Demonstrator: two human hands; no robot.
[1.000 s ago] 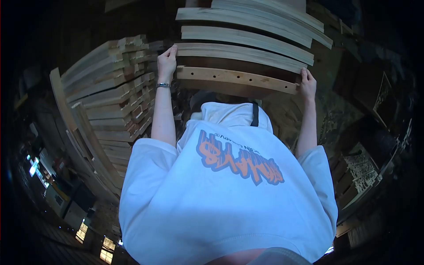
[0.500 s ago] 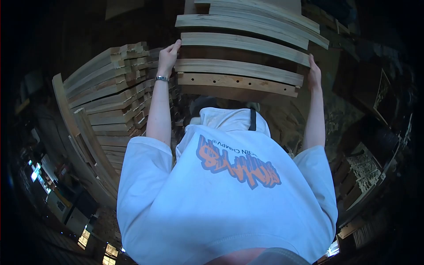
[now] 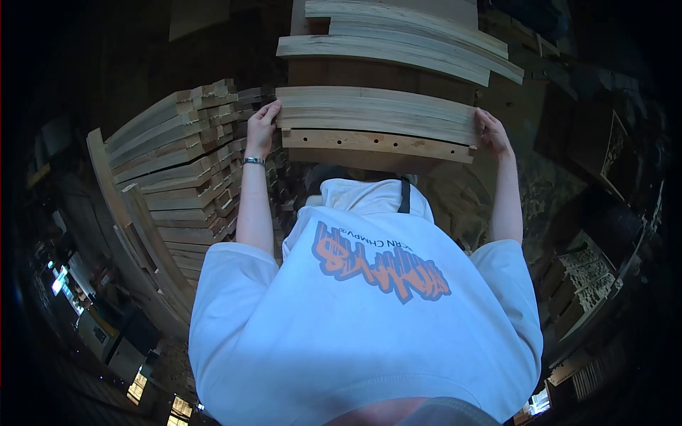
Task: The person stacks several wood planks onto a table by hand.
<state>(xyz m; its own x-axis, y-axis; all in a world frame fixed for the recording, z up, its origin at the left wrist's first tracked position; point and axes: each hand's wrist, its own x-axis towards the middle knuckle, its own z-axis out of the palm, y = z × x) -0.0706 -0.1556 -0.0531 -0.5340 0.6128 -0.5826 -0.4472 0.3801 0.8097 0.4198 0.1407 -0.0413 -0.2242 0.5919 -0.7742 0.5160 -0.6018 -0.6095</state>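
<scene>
Several pale wooden strips (image 3: 376, 110) lie side by side in front of me, close against a beam with a row of dark holes (image 3: 355, 141). At their left end is my left hand (image 3: 261, 128), its thumb and fingers closed on the strip ends, with a bracelet on the wrist. My right hand (image 3: 491, 133) grips the right end of the same strips, its fingers bent round the edge. Farther off, across a gap, more long strips (image 3: 398, 53) lie roughly parallel.
A tall stack of boards (image 3: 177, 156) with rough ends stands at the left, with upright planks (image 3: 110, 170) beside it. Cut wood pieces (image 3: 586, 277) are piled at the lower right. Dark boxy shapes stand at the right.
Both hands have drawn a strip toward me, against the strips near the holed beam. The gap there has closed, and a wider one shows behind it.
</scene>
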